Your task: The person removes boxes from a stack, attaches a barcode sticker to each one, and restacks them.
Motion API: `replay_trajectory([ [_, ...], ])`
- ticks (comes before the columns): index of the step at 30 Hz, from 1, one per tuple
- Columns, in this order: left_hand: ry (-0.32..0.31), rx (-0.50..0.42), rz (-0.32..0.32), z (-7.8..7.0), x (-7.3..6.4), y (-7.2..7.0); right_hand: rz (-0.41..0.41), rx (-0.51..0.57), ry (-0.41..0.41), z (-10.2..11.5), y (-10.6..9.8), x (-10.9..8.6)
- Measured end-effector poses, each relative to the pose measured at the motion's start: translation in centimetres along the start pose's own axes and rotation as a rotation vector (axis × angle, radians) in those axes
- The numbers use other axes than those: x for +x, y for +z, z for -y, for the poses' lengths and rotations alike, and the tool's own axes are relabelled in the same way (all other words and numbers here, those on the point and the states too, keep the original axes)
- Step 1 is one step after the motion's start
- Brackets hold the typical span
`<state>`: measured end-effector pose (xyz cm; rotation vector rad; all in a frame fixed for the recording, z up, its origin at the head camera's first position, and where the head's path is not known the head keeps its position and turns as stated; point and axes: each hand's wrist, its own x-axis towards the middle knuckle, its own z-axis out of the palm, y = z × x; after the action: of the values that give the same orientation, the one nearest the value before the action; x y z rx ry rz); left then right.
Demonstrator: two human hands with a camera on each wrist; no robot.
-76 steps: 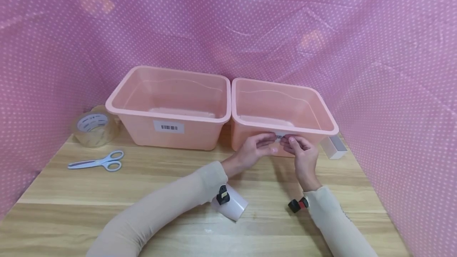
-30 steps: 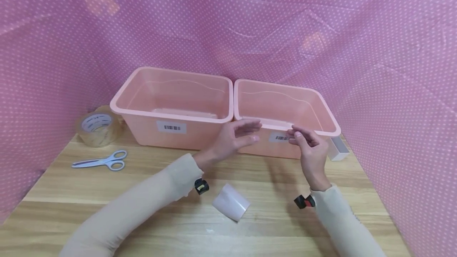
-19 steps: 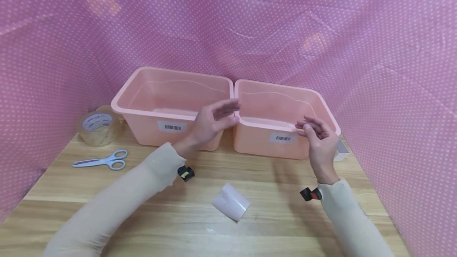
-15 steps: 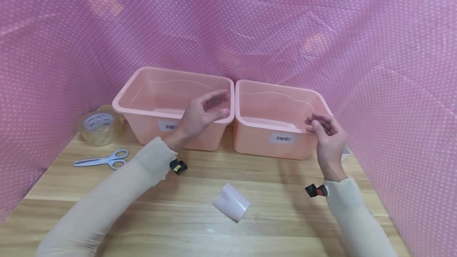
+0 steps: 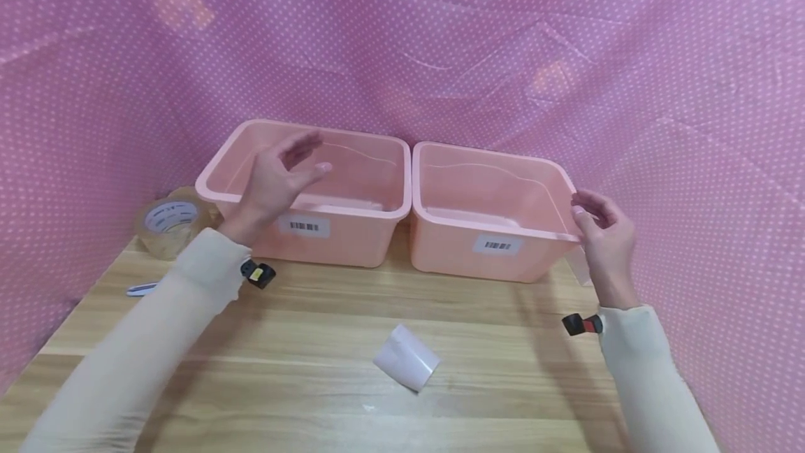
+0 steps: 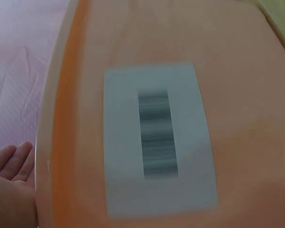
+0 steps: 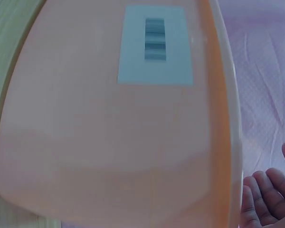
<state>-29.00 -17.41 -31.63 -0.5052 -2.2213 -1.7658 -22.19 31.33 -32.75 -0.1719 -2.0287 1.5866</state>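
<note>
In the head view, my left hand (image 5: 270, 184) hangs over the front rim of the left pink plastic bin (image 5: 352, 243), fingers loosely bent and holding nothing. A white barcode label (image 5: 305, 226) is stuck on that bin's front; the left wrist view shows the label (image 6: 118, 137) close up. My right hand (image 5: 608, 240) is at the front right corner of the right pink bin (image 5: 434, 243), thumb apart from the fingers, nothing between them. Whether it touches the rim I cannot tell. The right bin bears a similar barcode label (image 5: 497, 245), seen too in the right wrist view.
A curled glossy piece of backing paper (image 5: 407, 358) lies on the wooden table (image 5: 478, 404). Clear packing tape (image 5: 172, 226) stands at the left. Scissors (image 5: 142, 289) are mostly hidden by the left sleeve. A white box (image 5: 580, 265) shows partly behind the right hand. Pink dotted cloth (image 5: 402, 40) encloses the table.
Both hands were together at the right bin's label. They have parted: the left moved left over the left bin, the right moved to the right bin's corner. The right label is now uncovered.
</note>
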Motion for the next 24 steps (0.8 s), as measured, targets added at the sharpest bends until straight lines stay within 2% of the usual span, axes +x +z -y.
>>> replay_trajectory([
  [4, 0.019, 0.045, -0.049, 0.5, 0.1, -1.9, -0.007, -0.069, 0.047, -0.7, -1.0, 0.9],
  [8, -0.029, 0.121, -0.118, 0.9, 0.1, -4.3, -0.019, -0.121, 0.108, -1.2, -2.0, 1.6],
  [10, -0.074, 0.161, -0.146, 1.1, 0.0, -5.6, -0.022, -0.172, 0.133, -1.4, -2.5, 1.9],
  [14, -0.126, 0.181, -0.204, 1.9, 0.0, -7.8, -0.031, -0.226, 0.180, -1.8, -3.3, 2.6],
  [19, -0.201, 0.219, -0.201, 3.2, -0.6, -10.1, -0.043, -0.188, 0.229, -2.4, -3.9, 3.2],
  [24, -0.290, 0.224, -0.179, 4.5, -1.6, -11.5, 0.024, -0.111, 0.288, -3.2, -4.4, 3.4],
])
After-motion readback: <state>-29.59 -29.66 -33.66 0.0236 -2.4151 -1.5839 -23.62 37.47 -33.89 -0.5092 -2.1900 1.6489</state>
